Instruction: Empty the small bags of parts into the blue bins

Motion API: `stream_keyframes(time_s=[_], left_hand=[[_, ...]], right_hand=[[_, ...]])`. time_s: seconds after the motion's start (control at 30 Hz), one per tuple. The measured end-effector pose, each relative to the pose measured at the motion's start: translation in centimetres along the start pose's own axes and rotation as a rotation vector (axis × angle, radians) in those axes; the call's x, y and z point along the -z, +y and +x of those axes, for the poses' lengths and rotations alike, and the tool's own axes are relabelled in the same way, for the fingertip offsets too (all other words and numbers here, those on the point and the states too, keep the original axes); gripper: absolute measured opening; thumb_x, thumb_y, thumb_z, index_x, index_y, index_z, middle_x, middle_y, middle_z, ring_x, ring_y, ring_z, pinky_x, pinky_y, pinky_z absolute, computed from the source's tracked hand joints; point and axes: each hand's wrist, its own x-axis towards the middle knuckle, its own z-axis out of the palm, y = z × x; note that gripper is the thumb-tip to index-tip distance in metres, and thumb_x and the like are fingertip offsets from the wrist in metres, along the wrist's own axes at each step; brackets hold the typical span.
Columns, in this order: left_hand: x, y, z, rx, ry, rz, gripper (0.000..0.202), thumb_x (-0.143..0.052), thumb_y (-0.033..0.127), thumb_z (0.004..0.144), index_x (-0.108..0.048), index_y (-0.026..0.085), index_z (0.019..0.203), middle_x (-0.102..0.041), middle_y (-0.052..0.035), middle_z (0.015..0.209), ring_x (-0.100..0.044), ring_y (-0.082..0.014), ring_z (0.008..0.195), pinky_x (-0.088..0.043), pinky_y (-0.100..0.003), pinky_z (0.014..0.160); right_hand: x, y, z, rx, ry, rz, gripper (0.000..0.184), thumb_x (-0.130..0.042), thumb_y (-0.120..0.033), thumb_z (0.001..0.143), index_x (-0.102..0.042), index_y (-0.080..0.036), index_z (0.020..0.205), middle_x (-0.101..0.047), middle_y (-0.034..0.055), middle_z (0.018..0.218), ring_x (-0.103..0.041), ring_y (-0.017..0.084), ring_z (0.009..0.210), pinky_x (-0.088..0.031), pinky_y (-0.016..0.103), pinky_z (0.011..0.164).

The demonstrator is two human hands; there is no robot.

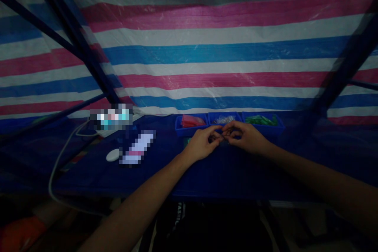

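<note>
My left hand (203, 142) and my right hand (245, 136) meet over the dark blue table (224, 173), fingertips pinched together on something small that I cannot make out. Just behind them stand three blue bins in a row: one with red pieces (191, 122), one with clear or silvery pieces (224, 119), one with green pieces (261, 120). Both forearms reach in from the bottom edge of the view.
A striped pink, blue and white tarp (206, 47) hangs behind the table. A small white round object (112, 155) and a white cable (59, 161) lie at the left. Dark poles (73, 35) cross at the upper left.
</note>
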Motion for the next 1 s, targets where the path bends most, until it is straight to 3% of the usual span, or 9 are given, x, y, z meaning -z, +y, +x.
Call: stream_keyframes(time_s=[0.13,0.23,0.43,0.6,1.0], left_hand=[[0.1,-0.2,0.1,-0.011,0.074,-0.007,0.047,-0.063,0.021,0.095,-0.054,0.021,0.141,-0.079,-0.0037,0.101,-0.075,-0.0168,0.087,-0.059,-0.034,0.085],[0.1,-0.2,0.1,-0.030,0.087,0.027,0.048,-0.064,0.020,0.095,-0.053,0.022,0.142,-0.078,-0.0031,0.100,-0.075,-0.0166,0.088,-0.059,-0.034,0.087],[0.1,0.1,0.1,-0.063,0.069,0.060,0.050,-0.064,0.019,0.095,-0.052,0.021,0.143,-0.078,-0.0043,0.101,-0.074,-0.0173,0.087,-0.058,-0.032,0.082],[0.2,0.4,0.2,-0.067,0.060,0.082,0.050,-0.062,0.016,0.095,-0.052,0.023,0.143,-0.077,-0.0027,0.100,-0.073,-0.0160,0.085,-0.059,-0.032,0.083],[0.5,0.8,0.5,-0.066,0.072,0.053,0.044,-0.064,0.015,0.094,-0.056,0.020,0.137,-0.078,-0.0029,0.098,-0.074,-0.0160,0.085,-0.057,-0.031,0.082]], right_hand=[[-0.2,-0.2,0.0,-0.034,0.019,0.029,0.028,-0.073,-0.031,0.085,-0.070,-0.023,0.112,-0.074,0.0078,0.112,-0.075,0.021,0.092,-0.062,0.037,0.086],[-0.2,-0.3,0.0,-0.075,-0.002,0.058,0.024,-0.073,-0.030,0.085,-0.071,-0.022,0.108,-0.075,0.0065,0.107,-0.074,0.020,0.090,-0.062,0.036,0.084],[-0.5,-0.8,-0.1,-0.108,-0.005,0.157,0.026,-0.075,-0.025,0.081,-0.068,-0.021,0.106,-0.073,0.0046,0.102,-0.073,0.017,0.085,-0.060,0.032,0.079],[-0.7,-0.7,0.0,-0.113,0.002,0.225,0.025,-0.073,-0.025,0.081,-0.066,-0.022,0.105,-0.070,0.0035,0.102,-0.071,0.018,0.091,-0.059,0.034,0.087],[-0.3,-0.2,0.2,-0.098,0.025,0.208,0.023,-0.072,-0.026,0.084,-0.067,-0.022,0.106,-0.069,0.0027,0.098,-0.068,0.017,0.087,-0.056,0.033,0.078]])
